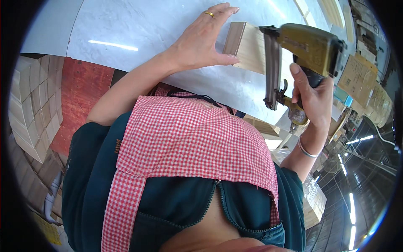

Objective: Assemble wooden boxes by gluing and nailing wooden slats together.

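A small block-like wooden piece (pixel 251 47) with a darker brown left end lies on the pale worktop (pixel 121 25). My left hand (pixel 201 40), a gold ring on one finger, is at its left side, thumb and fingers stretched apart. The thumb tip reaches the near left corner; I cannot tell whether it presses there. My right hand (pixel 312 94) is wrapped around the handle of a yellow and black nail gun (pixel 308 44). The gun's dark nose and magazine stand at the right end of the wood, hiding that end. Whether the nose touches it is unclear.
Stacked wooden pieces (pixel 35 96) stand at the left beside a red panel (pixel 79 101). Cardboard boxes (pixel 357 80) are at the right. More wood strips (pixel 333 17) lie at the far right. Under the worktop's near edge sits another wooden piece (pixel 264 128).
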The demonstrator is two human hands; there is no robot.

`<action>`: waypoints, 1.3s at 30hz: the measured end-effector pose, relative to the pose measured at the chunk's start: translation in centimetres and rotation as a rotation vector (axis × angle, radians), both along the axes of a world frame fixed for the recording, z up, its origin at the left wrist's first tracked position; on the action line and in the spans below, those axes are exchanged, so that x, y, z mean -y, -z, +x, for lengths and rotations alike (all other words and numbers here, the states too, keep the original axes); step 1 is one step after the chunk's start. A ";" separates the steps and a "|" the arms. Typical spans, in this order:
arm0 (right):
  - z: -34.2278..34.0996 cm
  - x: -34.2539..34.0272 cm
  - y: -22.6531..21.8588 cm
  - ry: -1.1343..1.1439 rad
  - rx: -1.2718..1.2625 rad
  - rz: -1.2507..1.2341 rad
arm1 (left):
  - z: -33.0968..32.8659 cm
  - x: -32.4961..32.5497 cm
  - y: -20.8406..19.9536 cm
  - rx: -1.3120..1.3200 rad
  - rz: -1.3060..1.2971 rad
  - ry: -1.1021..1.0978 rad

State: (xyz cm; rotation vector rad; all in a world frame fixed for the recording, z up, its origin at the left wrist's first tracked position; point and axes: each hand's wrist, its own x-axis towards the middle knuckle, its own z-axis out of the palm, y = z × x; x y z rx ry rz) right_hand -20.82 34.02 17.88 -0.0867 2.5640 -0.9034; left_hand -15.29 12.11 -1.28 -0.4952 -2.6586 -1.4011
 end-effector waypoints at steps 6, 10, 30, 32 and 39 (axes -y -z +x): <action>-0.3 -4.3 -1.3 0.115 -0.077 0.161 | -0.1 -0.4 -0.5 -0.053 -0.153 0.037; -0.5 -6.4 -0.8 0.141 -0.012 0.107 | -2.1 -4.3 -2.4 -0.090 -0.264 0.048; -0.8 -8.4 0.0 0.173 0.038 0.044 | -3.2 -8.4 -4.2 -0.190 -0.362 0.022; -0.5 -8.6 0.1 0.178 0.037 0.039 | -3.3 -8.5 -4.1 -0.193 -0.362 0.021; 1.2 -11.4 0.9 0.432 -0.198 0.042 | -3.9 -7.5 -2.7 -0.262 -0.311 -0.018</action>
